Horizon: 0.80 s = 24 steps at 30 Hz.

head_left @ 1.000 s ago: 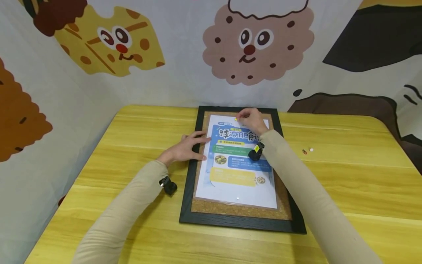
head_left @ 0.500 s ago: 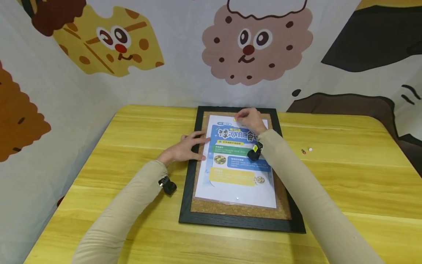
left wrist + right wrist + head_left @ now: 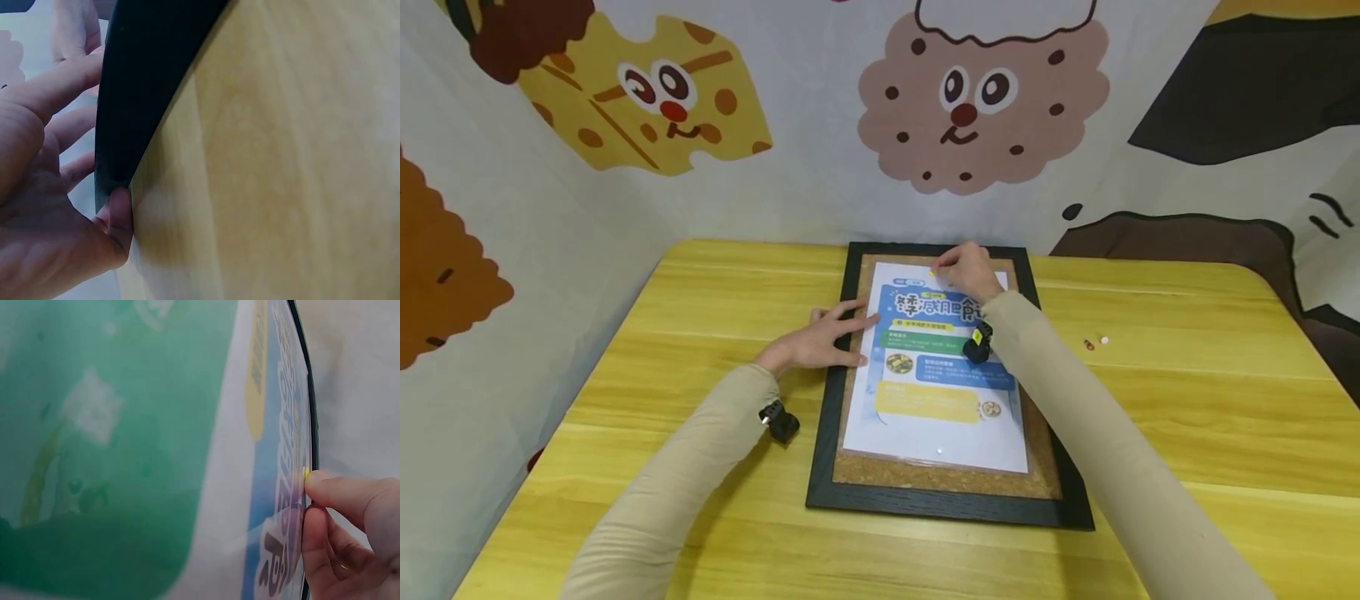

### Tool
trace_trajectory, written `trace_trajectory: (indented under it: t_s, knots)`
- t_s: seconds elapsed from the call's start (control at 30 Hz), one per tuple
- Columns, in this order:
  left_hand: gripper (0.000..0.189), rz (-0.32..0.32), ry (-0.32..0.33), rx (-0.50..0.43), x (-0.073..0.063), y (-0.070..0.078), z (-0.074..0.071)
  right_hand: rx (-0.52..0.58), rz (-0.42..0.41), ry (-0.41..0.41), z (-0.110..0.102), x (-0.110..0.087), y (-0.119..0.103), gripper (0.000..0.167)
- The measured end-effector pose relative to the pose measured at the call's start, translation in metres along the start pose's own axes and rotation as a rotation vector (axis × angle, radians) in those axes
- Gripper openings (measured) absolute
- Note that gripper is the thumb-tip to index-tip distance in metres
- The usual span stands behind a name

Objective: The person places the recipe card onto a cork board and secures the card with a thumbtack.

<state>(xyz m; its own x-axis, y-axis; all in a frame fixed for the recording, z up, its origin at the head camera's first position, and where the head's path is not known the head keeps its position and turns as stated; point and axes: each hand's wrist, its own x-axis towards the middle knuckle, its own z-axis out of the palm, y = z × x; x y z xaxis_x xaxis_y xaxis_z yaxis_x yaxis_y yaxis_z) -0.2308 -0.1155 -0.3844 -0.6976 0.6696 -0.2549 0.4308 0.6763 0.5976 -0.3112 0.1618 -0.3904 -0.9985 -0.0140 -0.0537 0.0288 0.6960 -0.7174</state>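
A laminated poster (image 3: 940, 433) with blue, green and yellow print lies on a cork board (image 3: 917, 475) with a black frame (image 3: 951, 508). At the poster's top edge, my right hand (image 3: 968, 271) holds a small yellow thumbtack (image 3: 306, 473) at its fingertips against the sheet. The tack's point is hidden. My left hand (image 3: 812, 340) spreads its fingers across the frame's left side, with fingertips resting on the poster's left edge. In the left wrist view its thumb (image 3: 120, 215) lies by the frame's outer edge. A pale tack (image 3: 939, 451) sits near the poster's bottom edge.
On the yellow wooden table (image 3: 1187, 417), a reddish-brown tack (image 3: 1089, 344) and a white tack (image 3: 1104, 340) lie to the right of the board. A cartoon-printed cloth (image 3: 820, 125) hangs behind the table and along its left side.
The head view has shifted very slightly. Both hands stay in nearly the same place, the right one still at the yellow thumbtack.
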Motion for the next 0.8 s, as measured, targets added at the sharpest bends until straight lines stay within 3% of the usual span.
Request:
trace_trajectory:
  t_s: [0.8]
  knots:
    - [0.073, 0.003, -0.018, -0.012, -0.0018, 0.0014, 0.0025, -0.009, -0.015, 0.048, 0.0044, -0.0031, -0.0015, 0.009]
